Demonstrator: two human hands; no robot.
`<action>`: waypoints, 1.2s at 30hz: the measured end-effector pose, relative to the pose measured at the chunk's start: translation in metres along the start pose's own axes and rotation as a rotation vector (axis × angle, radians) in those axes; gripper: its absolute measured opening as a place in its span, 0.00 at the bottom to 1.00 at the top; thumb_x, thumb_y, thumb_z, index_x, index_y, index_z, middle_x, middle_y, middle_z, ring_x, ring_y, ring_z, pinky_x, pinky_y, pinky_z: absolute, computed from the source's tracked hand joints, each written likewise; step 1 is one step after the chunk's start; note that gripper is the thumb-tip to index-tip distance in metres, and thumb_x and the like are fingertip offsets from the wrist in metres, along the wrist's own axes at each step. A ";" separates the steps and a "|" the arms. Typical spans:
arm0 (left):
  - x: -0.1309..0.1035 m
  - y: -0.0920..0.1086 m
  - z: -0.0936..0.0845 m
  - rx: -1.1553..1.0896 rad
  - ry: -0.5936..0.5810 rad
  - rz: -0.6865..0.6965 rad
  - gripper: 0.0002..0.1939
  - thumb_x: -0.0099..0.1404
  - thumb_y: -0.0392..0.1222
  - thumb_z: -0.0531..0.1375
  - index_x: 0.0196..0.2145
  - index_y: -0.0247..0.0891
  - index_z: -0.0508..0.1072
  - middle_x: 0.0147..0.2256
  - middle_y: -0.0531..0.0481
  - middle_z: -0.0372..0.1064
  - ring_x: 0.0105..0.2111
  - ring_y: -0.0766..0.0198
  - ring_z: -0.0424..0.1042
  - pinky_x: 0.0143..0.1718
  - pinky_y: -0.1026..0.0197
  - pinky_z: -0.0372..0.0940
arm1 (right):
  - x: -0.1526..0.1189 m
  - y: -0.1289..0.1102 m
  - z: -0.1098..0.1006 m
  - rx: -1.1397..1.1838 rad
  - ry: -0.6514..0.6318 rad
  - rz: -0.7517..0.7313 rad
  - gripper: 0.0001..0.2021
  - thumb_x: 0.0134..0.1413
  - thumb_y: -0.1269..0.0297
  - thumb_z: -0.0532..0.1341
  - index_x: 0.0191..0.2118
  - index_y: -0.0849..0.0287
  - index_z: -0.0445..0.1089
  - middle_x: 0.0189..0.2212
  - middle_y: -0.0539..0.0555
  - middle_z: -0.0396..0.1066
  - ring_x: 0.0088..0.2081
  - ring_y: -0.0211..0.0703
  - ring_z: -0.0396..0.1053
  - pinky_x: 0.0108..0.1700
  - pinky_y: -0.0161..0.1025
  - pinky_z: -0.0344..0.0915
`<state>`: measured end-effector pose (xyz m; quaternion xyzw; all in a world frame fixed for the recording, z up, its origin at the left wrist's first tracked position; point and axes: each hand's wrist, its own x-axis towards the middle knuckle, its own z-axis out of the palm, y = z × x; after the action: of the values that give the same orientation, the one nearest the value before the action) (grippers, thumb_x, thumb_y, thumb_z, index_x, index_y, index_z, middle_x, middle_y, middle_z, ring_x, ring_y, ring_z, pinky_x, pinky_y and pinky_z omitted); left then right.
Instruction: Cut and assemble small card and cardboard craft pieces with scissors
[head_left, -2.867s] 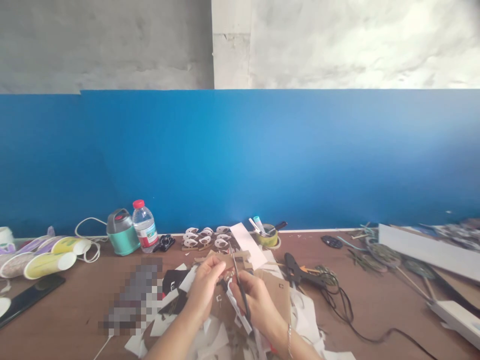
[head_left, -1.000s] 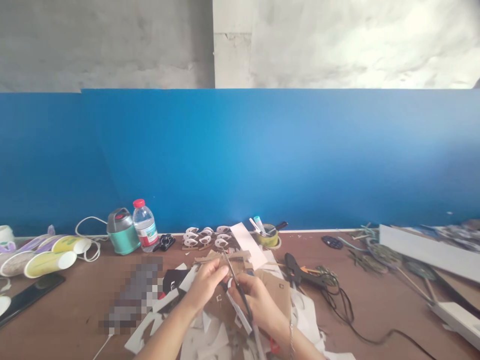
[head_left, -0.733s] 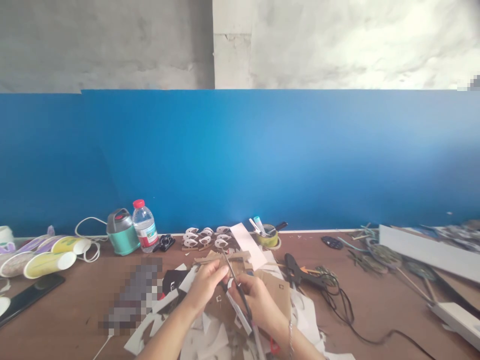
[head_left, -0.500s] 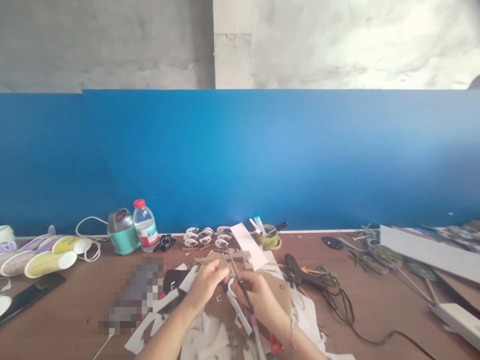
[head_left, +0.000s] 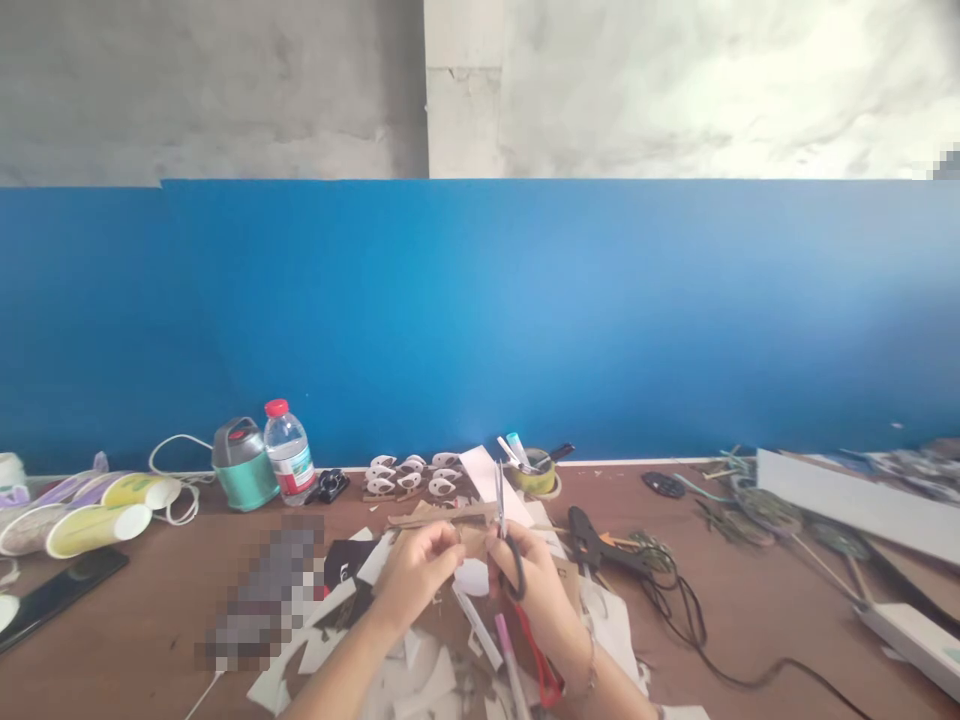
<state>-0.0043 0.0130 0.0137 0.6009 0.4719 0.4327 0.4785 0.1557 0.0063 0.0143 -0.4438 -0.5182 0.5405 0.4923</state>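
My left hand (head_left: 421, 565) is closed in a pinch over the middle of the littered table. A small white piece of paper (head_left: 472, 577) spans the gap between both hands, its left edge at the left fingertips. Scissors (head_left: 501, 500) with a black handle are gripped in my right hand (head_left: 534, 580), blades pointing up and away from me. Below the hands lie white paper scraps (head_left: 431, 685), a pink-capped pen (head_left: 511, 665) and a red-handled tool (head_left: 541, 665) partly covered by my right wrist.
Several white cutouts with dark spots (head_left: 412, 475) stand behind the hands. A tape roll (head_left: 534, 482) holds pens. To the right is a black glue gun (head_left: 600, 540) with its cord. A water bottle (head_left: 291, 455), paper cups (head_left: 97, 530) and a phone (head_left: 64, 600) are leftward.
The scissors have swung upright and moved slightly right with my right hand, away from my left. The white paper piece shows more fully between the hands.
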 end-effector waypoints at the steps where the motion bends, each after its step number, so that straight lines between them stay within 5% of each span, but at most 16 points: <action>1: 0.000 0.000 0.001 -0.017 0.020 -0.004 0.12 0.58 0.49 0.58 0.24 0.39 0.66 0.20 0.58 0.59 0.22 0.66 0.57 0.27 0.63 0.53 | 0.000 0.000 0.000 0.000 0.017 -0.007 0.18 0.49 0.48 0.61 0.25 0.58 0.60 0.11 0.43 0.58 0.16 0.31 0.52 0.20 0.30 0.50; 16: -0.003 0.003 0.013 -0.246 0.062 -0.029 0.13 0.55 0.51 0.62 0.26 0.37 0.70 0.26 0.53 0.68 0.29 0.62 0.65 0.34 0.63 0.58 | -0.001 0.000 0.003 0.051 0.090 -0.065 0.17 0.50 0.51 0.62 0.25 0.58 0.61 0.13 0.45 0.60 0.18 0.32 0.54 0.23 0.30 0.52; 22: -0.004 0.004 0.015 -0.398 0.093 -0.107 0.12 0.54 0.48 0.61 0.22 0.38 0.68 0.23 0.54 0.66 0.28 0.63 0.64 0.34 0.63 0.59 | -0.003 -0.004 0.002 0.059 -0.007 -0.072 0.14 0.53 0.53 0.61 0.29 0.58 0.61 0.15 0.45 0.62 0.20 0.32 0.54 0.24 0.30 0.52; 30: 0.000 0.008 0.003 -0.241 0.297 -0.020 0.13 0.56 0.51 0.61 0.25 0.39 0.68 0.23 0.56 0.64 0.26 0.64 0.62 0.30 0.64 0.57 | -0.007 -0.018 0.005 -0.087 -0.221 0.126 0.13 0.49 0.54 0.61 0.32 0.59 0.62 0.20 0.46 0.64 0.21 0.34 0.59 0.21 0.29 0.52; 36: -0.002 0.011 0.007 -0.211 0.287 0.009 0.15 0.55 0.51 0.60 0.21 0.40 0.63 0.21 0.58 0.58 0.25 0.65 0.60 0.31 0.64 0.56 | -0.012 -0.013 0.011 -0.147 -0.292 0.124 0.10 0.47 0.59 0.61 0.33 0.60 0.63 0.20 0.46 0.65 0.22 0.32 0.59 0.23 0.29 0.53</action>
<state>0.0037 0.0091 0.0231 0.4813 0.4847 0.5634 0.4647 0.1474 -0.0068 0.0277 -0.4265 -0.5939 0.5892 0.3437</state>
